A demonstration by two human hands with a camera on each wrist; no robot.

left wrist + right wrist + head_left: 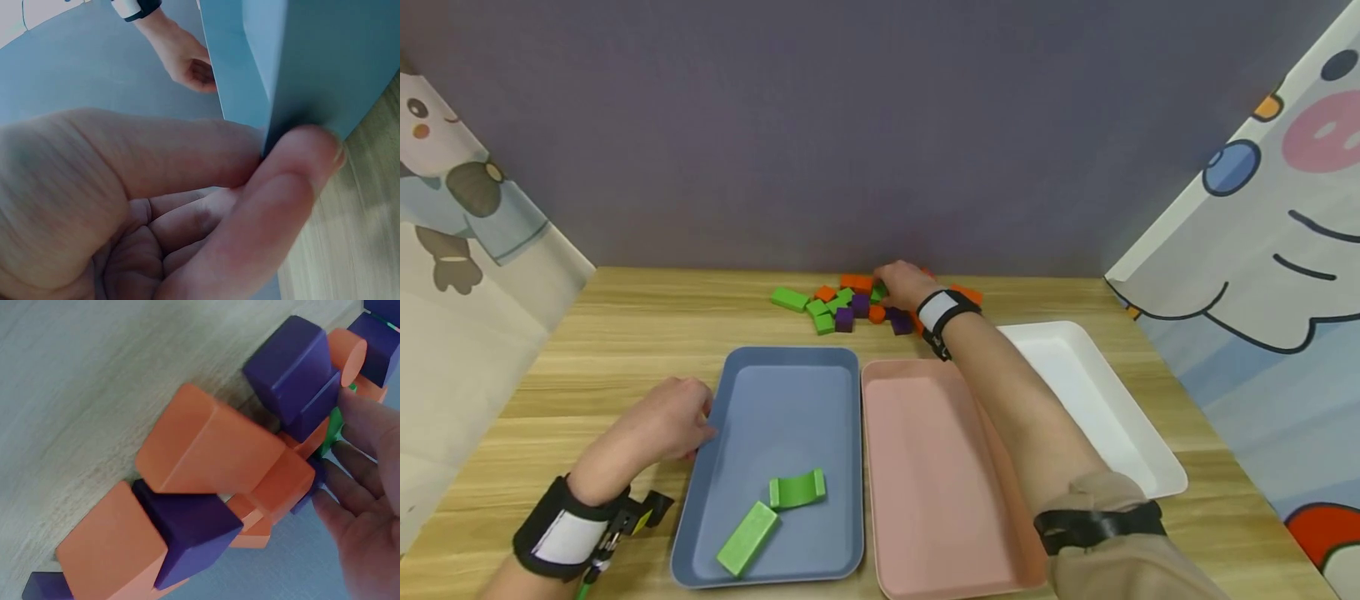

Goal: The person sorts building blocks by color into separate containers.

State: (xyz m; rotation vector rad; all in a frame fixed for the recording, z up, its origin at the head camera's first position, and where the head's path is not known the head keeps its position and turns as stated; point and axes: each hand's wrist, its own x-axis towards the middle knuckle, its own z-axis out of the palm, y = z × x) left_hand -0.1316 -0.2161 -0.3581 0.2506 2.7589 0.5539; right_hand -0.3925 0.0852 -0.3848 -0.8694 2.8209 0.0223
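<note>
On the left, my left hand (673,417) pinches the side rim of the blue tray (786,358) between thumb and fingers; the left wrist view shows the tray wall (250,81) between them. Inside that tray lie a green rectangular block (748,537) and a green arched block (797,489). My right hand (906,285) reaches into the pile of blocks at the back. In the right wrist view its thumb and loosely spread fingers are right beside a green block (331,432), partly hidden. Purple blocks (290,365) and orange blocks (209,444) lie close by.
A pink tray (917,467) stands beside the blue one, with my right forearm across its right side. Further right is a white tray (1097,400). Several green, orange and purple blocks lie along the grey back wall (850,150). Printed cloth panels (1285,275) flank the wooden table.
</note>
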